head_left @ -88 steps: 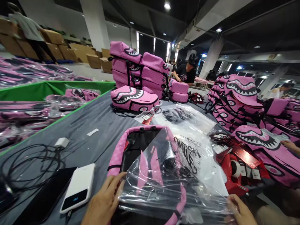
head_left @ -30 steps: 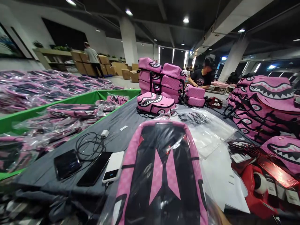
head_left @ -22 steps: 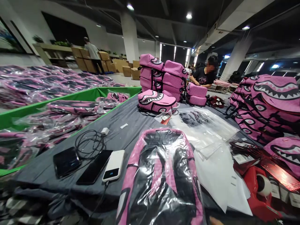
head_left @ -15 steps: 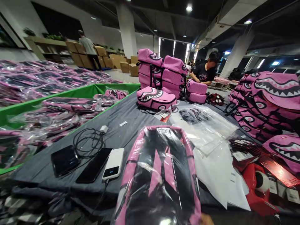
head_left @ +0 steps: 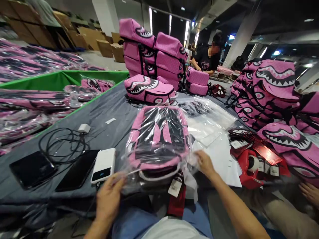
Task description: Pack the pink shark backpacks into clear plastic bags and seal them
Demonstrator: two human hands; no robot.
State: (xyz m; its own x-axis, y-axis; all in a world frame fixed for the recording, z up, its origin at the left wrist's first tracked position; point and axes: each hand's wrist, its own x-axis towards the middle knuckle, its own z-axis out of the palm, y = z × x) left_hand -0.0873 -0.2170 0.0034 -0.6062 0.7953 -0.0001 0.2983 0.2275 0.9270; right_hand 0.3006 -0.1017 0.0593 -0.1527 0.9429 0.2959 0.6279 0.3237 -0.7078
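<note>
A pink and black backpack (head_left: pixel 161 156) lies flat in front of me inside a clear plastic bag (head_left: pixel 132 181), its loose mouth toward my body. At the left corner of that mouth, my left hand (head_left: pixel 109 194) is closed on the plastic. My right hand (head_left: pixel 205 163) pinches the bag's right side; its fingertips are partly blurred. A white label (head_left: pixel 175 187) and a red tag (head_left: pixel 176 200) hang from the near end of the backpack over the table edge. A pale carrying loop (head_left: pixel 160 176) curves there too.
A white power bank (head_left: pixel 103 165), dark phones (head_left: pixel 77 171) and a coiled cable (head_left: pixel 62 142) lie left. Right are plastic bags (head_left: pixel 211 114), a red tape dispenser (head_left: pixel 248 169) and stacked backpacks (head_left: pixel 271 89). A green-edged bin (head_left: pixel 59 79) holds bagged backpacks. Another person's hand (head_left: pixel 310 192) shows far right.
The bagged backpack, tilted up close before, now lies lower and flatter on the table. Both my hands have come into view at the bag's mouth. The view has turned right and down.
</note>
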